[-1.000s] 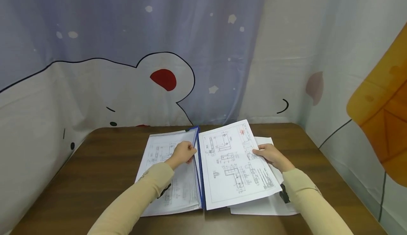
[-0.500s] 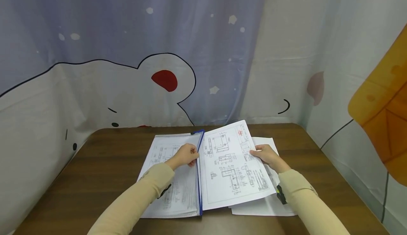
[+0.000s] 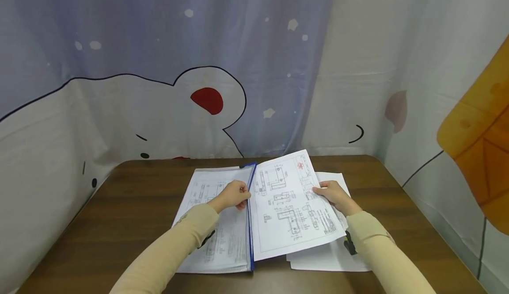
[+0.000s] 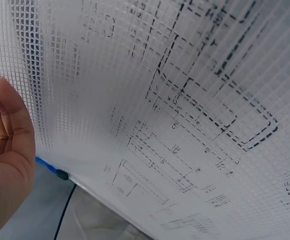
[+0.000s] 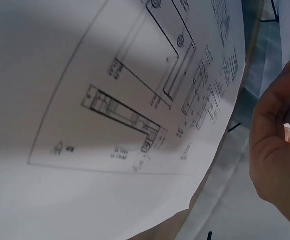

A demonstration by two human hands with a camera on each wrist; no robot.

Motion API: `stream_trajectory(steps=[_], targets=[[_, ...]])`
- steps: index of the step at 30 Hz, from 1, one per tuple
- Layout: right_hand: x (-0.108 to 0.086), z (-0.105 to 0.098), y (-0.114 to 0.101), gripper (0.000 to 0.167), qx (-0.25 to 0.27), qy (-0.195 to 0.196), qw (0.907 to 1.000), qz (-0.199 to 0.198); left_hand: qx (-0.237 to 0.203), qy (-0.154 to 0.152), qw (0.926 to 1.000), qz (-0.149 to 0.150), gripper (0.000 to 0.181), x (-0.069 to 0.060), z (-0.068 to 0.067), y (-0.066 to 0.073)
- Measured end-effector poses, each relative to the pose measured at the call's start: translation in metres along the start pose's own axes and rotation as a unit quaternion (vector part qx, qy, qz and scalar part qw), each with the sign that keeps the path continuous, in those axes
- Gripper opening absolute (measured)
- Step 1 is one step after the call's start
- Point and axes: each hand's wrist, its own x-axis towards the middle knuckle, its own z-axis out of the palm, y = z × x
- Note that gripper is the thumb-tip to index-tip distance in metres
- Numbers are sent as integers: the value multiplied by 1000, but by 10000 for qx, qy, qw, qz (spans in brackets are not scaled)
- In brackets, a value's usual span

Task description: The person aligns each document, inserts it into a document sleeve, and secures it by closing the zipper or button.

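The left grip (image 3: pixel 231 194) is clamped on the blue edge of a pouch (image 3: pixel 230 245); the right grip (image 3: pixel 336 195) pinches 1 printed sheet (image 3: pixel 288 241), slanting between the 2 grips. Papers (image 3: pixel 326 258) lie below the right grip.

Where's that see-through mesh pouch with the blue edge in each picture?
Head: the pouch appears left of centre.
Left wrist: the pouch fills most of the picture.
Right wrist: I can't make it out; a drawing sheet fills the left.
Shared landmark: a dark tab on the blue edge, in head and left wrist views.
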Motion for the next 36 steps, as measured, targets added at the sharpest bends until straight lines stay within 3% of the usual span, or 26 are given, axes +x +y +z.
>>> stream_trajectory(steps=[13, 27, 36], targets=[[3, 20, 2, 32, 60, 321, 9995, -53, -63, 85, 9999, 66, 27, -1, 2, 5], [3, 52, -11, 29, 36, 566, 9984, -6, -60, 117, 9999, -1, 27, 2, 11, 7], [1, 63, -17, 27, 131, 507, 9986, -34, 48, 195, 9994, 281, 28, 5, 14, 7]])
